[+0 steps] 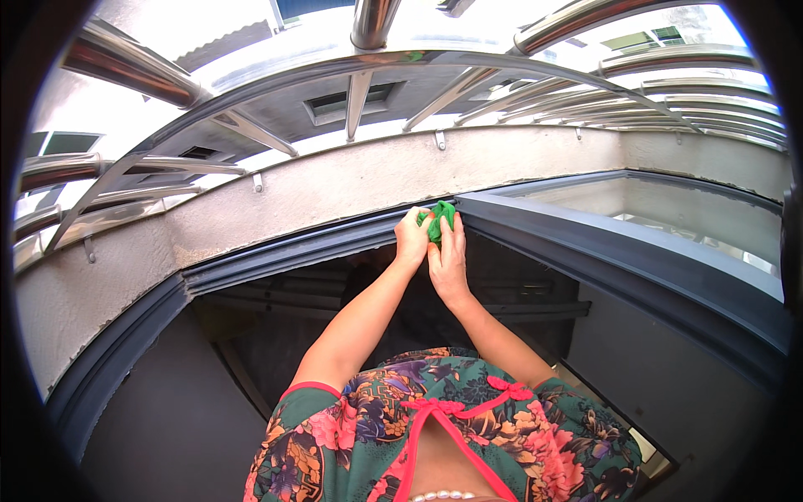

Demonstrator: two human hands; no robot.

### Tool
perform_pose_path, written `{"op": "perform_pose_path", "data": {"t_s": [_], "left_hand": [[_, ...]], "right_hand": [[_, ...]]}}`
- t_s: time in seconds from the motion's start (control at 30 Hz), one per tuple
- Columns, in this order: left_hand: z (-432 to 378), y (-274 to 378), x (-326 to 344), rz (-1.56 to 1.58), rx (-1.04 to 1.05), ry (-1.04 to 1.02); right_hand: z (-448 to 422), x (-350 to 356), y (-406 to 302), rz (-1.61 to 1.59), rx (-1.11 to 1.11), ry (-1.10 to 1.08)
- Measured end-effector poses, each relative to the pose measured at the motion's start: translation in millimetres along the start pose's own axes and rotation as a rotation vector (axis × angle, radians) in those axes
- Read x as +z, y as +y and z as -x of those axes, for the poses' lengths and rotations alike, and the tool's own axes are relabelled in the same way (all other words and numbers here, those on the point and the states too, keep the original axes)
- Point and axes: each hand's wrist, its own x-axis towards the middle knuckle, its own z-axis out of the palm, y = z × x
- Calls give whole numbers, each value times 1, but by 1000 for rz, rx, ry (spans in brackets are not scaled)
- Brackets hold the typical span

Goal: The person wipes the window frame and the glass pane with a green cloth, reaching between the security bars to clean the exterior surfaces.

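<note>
A crumpled green cloth (443, 221) is bunched between my two hands at the window's sill track. My left hand (414, 237) grips its left side, with the fingers curled around it. My right hand (449, 263) holds the cloth from the right, its fingers stretched forward along it. Both hands are over the grey metal track (301, 251) of a sliding window, close to the end of the sliding sash frame (539, 229). The cloth hides the bit of track beneath it.
Beyond the track runs a rough plastered ledge (351, 172). A stainless steel security grille (370, 59) curves over it, fixed by small metal brackets (440, 139). The sash's glass pane (696, 216) is on the right. A dark wall (163, 401) stands at lower left.
</note>
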Motion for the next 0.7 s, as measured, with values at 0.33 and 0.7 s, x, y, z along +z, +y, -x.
{"op": "perform_pose_path", "data": {"t_s": [0.33,0.7], "left_hand": [[-7,3,6,-53,-40,-10],[1,28,-14,-303,227,-105]], "right_hand": [[-17,-12,-3,374,-26,-132],[-47,-7,7,406,207,-347]]}}
